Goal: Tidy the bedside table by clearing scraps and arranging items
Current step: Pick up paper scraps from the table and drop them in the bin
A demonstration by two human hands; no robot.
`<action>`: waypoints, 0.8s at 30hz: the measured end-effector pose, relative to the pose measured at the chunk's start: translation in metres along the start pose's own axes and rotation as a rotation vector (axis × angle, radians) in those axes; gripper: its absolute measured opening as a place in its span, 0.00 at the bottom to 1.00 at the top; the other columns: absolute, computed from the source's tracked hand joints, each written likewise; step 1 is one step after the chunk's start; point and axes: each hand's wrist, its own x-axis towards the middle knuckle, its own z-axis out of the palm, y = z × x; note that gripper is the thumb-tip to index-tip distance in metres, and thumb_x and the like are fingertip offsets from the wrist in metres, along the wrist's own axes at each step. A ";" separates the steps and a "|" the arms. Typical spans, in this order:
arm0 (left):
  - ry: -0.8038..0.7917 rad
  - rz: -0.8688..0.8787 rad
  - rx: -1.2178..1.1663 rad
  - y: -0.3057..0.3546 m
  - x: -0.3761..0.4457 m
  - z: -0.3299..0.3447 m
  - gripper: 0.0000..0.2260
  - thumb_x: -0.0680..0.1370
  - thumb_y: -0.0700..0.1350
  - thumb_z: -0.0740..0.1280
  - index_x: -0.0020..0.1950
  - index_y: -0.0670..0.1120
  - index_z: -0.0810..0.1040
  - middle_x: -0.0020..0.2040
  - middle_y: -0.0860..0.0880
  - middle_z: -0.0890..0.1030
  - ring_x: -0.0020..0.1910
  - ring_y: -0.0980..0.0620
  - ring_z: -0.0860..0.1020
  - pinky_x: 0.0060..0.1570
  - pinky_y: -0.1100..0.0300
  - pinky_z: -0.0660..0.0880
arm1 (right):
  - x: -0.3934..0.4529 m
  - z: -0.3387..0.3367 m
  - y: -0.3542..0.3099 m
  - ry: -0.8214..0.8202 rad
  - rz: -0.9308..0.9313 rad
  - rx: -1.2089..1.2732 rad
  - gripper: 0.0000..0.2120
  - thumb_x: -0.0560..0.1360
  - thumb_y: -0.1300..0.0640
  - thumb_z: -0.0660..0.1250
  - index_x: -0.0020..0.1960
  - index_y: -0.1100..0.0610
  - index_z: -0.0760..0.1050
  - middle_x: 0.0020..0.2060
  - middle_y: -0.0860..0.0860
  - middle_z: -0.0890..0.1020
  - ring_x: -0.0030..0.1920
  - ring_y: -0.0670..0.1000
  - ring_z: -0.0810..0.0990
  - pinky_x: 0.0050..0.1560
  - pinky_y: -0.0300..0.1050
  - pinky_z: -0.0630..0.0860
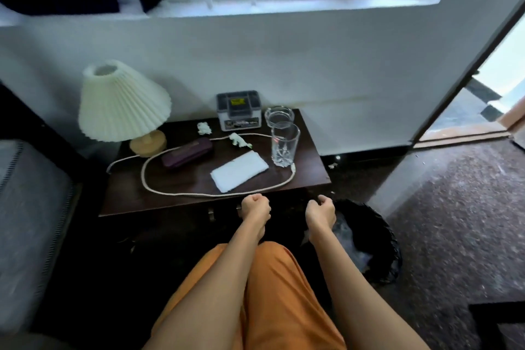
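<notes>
The dark wooden bedside table (136,202) holds two crumpled white paper scraps (204,128) (239,140), a folded white cloth (239,170), a purple case (187,153), a tall drinking glass (284,145), a glass ashtray (278,116), a grey box (238,109) and a looped white cable (199,193). My left hand (255,206) hovers at the table's front edge with fingers curled and nothing in it. My right hand (322,212) hangs loosely curled just right of it, above the bin, holding nothing.
A pleated cream lamp (123,102) stands at the table's back left. A black bin (369,239) lined with a bag sits on the floor at the front right. A grey mattress (31,221) lies left; an open doorway (483,111) is right.
</notes>
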 end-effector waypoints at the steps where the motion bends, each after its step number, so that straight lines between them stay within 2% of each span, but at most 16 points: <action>1: 0.017 0.021 -0.030 0.009 0.000 -0.016 0.12 0.78 0.37 0.55 0.36 0.46 0.69 0.32 0.49 0.71 0.28 0.53 0.69 0.28 0.62 0.69 | -0.009 0.010 -0.006 -0.031 -0.033 -0.011 0.18 0.76 0.62 0.59 0.66 0.59 0.70 0.63 0.59 0.76 0.63 0.59 0.73 0.62 0.48 0.70; 3: 0.060 0.057 -0.051 0.024 0.001 -0.044 0.08 0.78 0.37 0.55 0.43 0.44 0.71 0.34 0.49 0.74 0.30 0.54 0.72 0.30 0.62 0.69 | -0.027 0.027 -0.017 -0.097 -0.102 -0.046 0.17 0.76 0.61 0.60 0.64 0.58 0.71 0.60 0.58 0.78 0.60 0.58 0.75 0.57 0.46 0.70; 5: 0.102 0.094 -0.064 0.033 0.006 -0.072 0.05 0.77 0.38 0.58 0.50 0.45 0.71 0.38 0.47 0.78 0.34 0.52 0.76 0.34 0.59 0.73 | -0.043 0.043 -0.027 -0.159 -0.170 -0.100 0.17 0.76 0.60 0.60 0.65 0.59 0.71 0.59 0.58 0.78 0.59 0.58 0.76 0.55 0.46 0.70; 7: 0.136 0.128 -0.014 0.041 0.011 -0.094 0.11 0.74 0.41 0.60 0.56 0.46 0.71 0.48 0.44 0.82 0.44 0.47 0.81 0.47 0.53 0.79 | -0.056 0.055 -0.037 -0.208 -0.245 -0.158 0.18 0.77 0.60 0.60 0.66 0.59 0.70 0.61 0.59 0.77 0.62 0.58 0.75 0.60 0.48 0.70; 9: 0.166 0.167 0.037 0.049 0.017 -0.110 0.15 0.73 0.42 0.61 0.60 0.46 0.71 0.54 0.43 0.81 0.51 0.44 0.81 0.56 0.50 0.78 | -0.068 0.067 -0.047 -0.237 -0.322 -0.205 0.18 0.76 0.60 0.60 0.66 0.60 0.69 0.62 0.59 0.77 0.63 0.58 0.74 0.62 0.49 0.69; 13: 0.184 0.233 0.086 0.069 0.015 -0.126 0.18 0.73 0.42 0.60 0.63 0.45 0.71 0.53 0.45 0.82 0.52 0.45 0.80 0.57 0.49 0.77 | -0.083 0.084 -0.068 -0.265 -0.453 -0.286 0.19 0.76 0.61 0.59 0.66 0.61 0.69 0.63 0.59 0.76 0.65 0.58 0.72 0.64 0.48 0.66; 18: 0.189 0.306 0.139 0.088 0.018 -0.129 0.15 0.76 0.42 0.61 0.62 0.45 0.72 0.55 0.44 0.81 0.53 0.46 0.80 0.54 0.53 0.76 | -0.084 0.102 -0.089 -0.280 -0.546 -0.338 0.18 0.75 0.60 0.60 0.65 0.59 0.69 0.63 0.58 0.75 0.63 0.58 0.74 0.63 0.48 0.67; 21: 0.170 0.351 0.205 0.096 0.027 -0.123 0.14 0.78 0.42 0.61 0.63 0.44 0.71 0.51 0.48 0.78 0.54 0.46 0.78 0.51 0.57 0.73 | -0.075 0.111 -0.098 -0.272 -0.575 -0.357 0.17 0.75 0.61 0.60 0.64 0.58 0.71 0.62 0.57 0.76 0.61 0.57 0.74 0.61 0.48 0.68; 24: 0.152 0.423 0.288 0.099 0.033 -0.122 0.14 0.78 0.41 0.61 0.64 0.43 0.71 0.47 0.50 0.76 0.52 0.46 0.79 0.51 0.55 0.74 | -0.067 0.115 -0.101 -0.244 -0.605 -0.338 0.16 0.75 0.62 0.60 0.62 0.58 0.73 0.59 0.56 0.78 0.58 0.56 0.76 0.58 0.47 0.70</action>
